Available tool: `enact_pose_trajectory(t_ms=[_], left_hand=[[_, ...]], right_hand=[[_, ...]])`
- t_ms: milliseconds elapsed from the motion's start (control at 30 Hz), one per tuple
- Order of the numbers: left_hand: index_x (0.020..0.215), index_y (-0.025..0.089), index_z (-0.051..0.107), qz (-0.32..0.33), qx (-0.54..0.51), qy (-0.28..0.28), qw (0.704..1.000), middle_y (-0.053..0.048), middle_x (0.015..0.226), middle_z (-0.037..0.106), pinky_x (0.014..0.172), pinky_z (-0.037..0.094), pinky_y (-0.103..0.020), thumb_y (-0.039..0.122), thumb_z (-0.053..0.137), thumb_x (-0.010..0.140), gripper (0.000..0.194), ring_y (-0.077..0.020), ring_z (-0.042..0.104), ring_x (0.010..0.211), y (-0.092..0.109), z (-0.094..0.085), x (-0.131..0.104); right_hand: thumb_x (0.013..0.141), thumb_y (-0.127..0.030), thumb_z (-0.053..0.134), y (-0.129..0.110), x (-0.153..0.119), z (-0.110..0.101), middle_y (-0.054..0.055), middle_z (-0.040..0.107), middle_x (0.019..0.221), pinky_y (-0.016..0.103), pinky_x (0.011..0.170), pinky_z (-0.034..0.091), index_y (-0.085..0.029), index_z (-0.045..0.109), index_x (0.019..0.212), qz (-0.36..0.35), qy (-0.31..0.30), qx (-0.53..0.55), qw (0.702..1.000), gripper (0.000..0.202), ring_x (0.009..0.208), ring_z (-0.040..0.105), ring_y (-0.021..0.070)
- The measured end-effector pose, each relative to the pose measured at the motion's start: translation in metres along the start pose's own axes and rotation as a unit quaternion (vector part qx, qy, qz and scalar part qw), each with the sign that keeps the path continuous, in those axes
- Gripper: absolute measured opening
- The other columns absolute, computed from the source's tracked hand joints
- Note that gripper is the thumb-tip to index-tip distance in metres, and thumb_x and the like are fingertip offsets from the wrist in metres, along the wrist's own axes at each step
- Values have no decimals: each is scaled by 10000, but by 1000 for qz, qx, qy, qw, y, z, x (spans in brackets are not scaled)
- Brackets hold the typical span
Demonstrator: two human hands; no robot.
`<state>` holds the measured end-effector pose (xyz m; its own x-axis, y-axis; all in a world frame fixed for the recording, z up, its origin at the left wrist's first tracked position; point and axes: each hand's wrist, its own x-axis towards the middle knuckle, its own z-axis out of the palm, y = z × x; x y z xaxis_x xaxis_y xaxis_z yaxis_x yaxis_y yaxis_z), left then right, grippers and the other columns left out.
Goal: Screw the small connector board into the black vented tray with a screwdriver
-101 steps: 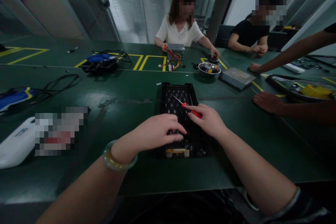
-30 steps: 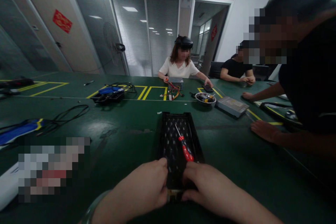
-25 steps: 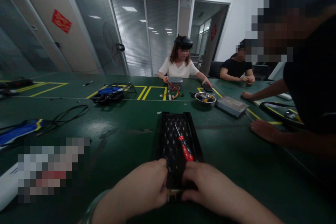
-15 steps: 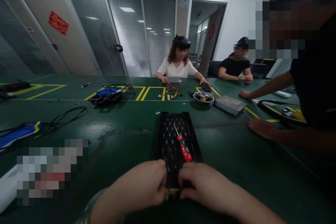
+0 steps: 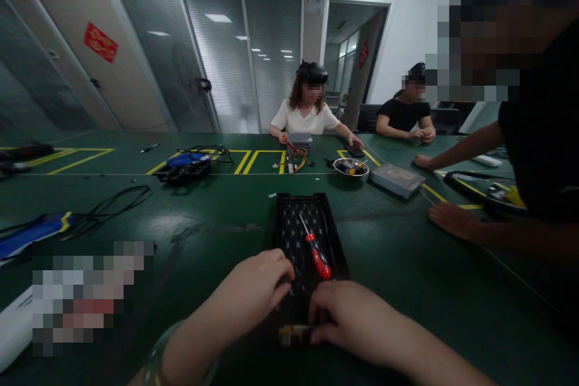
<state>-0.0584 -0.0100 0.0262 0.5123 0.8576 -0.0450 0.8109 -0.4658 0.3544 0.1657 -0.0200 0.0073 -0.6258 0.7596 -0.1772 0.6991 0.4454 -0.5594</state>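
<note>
A black tray [image 5: 335, 235] with a patterned floor lies on the green table, and a red and black screwdriver [image 5: 319, 256] rests inside it, tip away from me. Over the tray's near left edge is my left hand [image 5: 266, 277], fingers curled and a little apart from the thumb, nothing seen in them. At the near right corner, my right hand [image 5: 337, 313] pinches the end of a small yellowish and dark part [image 5: 292, 333] at the tray's near end.
A metal bowl [image 5: 351, 169] with small parts, a grey metal box [image 5: 395, 181] and coloured wires [image 5: 296, 163] lie beyond the tray. Blue items [image 5: 36, 235] with cables are on the left. A person's hand [image 5: 455, 220] rests on the table at right; two people sit opposite.
My left hand has let go of the small part at the tray's near end and moved forward and up. My right hand has stayed in nearly the same place.
</note>
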Motion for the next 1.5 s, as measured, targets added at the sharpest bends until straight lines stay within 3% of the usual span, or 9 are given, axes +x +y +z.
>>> enact_pose_trajectory(t_ms=[133, 200, 467, 700, 833, 967, 1033, 1233, 1500], left_hand=[[913, 279, 714, 82, -43, -67, 993, 20, 930, 652, 812, 416, -297, 320, 641, 862, 98, -169, 591, 914, 6, 2, -5], [895, 272, 719, 90, -47, -79, 992, 20, 913, 659, 798, 411, -296, 343, 668, 845, 100, -168, 598, 896, 11, 7, -8], [815, 208, 682, 53, -60, -89, 993, 3, 845, 671, 708, 394, -290, 324, 679, 800, 117, -170, 602, 816, 16, 19, -5], [901, 207, 660, -4, -197, -127, 972, 28, 802, 655, 579, 376, -233, 493, 651, 829, 295, -133, 582, 705, 15, 11, 0], [969, 218, 651, -46, -259, -69, 962, 17, 885, 680, 654, 424, -240, 459, 579, 892, 263, -146, 614, 787, 7, 11, 8], [976, 207, 646, -92, -180, 56, 978, -17, 930, 682, 760, 440, -286, 422, 487, 950, 268, -175, 620, 868, -2, 17, 19], [994, 201, 644, -105, -145, 90, 980, -28, 908, 681, 775, 443, -302, 436, 458, 965, 301, -187, 622, 865, -6, 21, 24], [1115, 222, 636, -96, -98, 120, 983, -25, 906, 697, 789, 452, -323, 422, 444, 979, 309, -204, 645, 878, -7, 31, 31], [1208, 230, 619, -89, -102, 135, 982, -49, 1118, 703, 870, 472, -332, 356, 424, 988, 320, -211, 655, 994, -11, 37, 33]], right_hand=[[724, -333, 796, 0, 0, -1, -52, 693, 887, 227, 661, 355, -250, 710, 864, -5, -5, 0, 1000, 184, 786, 598, 119], [737, -334, 782, 0, -1, -3, -44, 693, 903, 228, 668, 367, -238, 706, 870, -8, -9, 3, 1000, 181, 799, 606, 122], [754, -297, 762, -8, -6, -9, -32, 688, 923, 233, 680, 384, -219, 686, 874, -4, -10, -1, 1000, 162, 819, 614, 130], [766, -283, 739, -10, -12, -14, -56, 671, 859, 227, 623, 355, -261, 662, 965, 13, 18, 72, 997, 214, 742, 576, 112], [840, -281, 666, -13, -12, -21, -31, 660, 943, 241, 692, 398, -260, 650, 1021, 27, 113, 99, 988, 183, 827, 589, 126], [857, -266, 650, -6, -4, -21, -1, 635, 1084, 293, 817, 428, -261, 648, 1090, 50, 188, 72, 978, 232, 945, 592, 164], [871, -267, 636, 0, 1, -19, 10, 629, 1113, 322, 871, 430, -255, 658, 1095, 57, 209, 46, 975, 226, 991, 588, 182], [921, -312, 581, 14, 9, -14, 41, 610, 1096, 371, 918, 435, -243, 675, 1083, 69, 252, -8, 965, 199, 1031, 577, 211], [918, -345, 587, 24, 13, -14, 70, 570, 1096, 397, 969, 430, -247, 676, 1141, 110, 265, -41, 957, 260, 1063, 560, 235]])
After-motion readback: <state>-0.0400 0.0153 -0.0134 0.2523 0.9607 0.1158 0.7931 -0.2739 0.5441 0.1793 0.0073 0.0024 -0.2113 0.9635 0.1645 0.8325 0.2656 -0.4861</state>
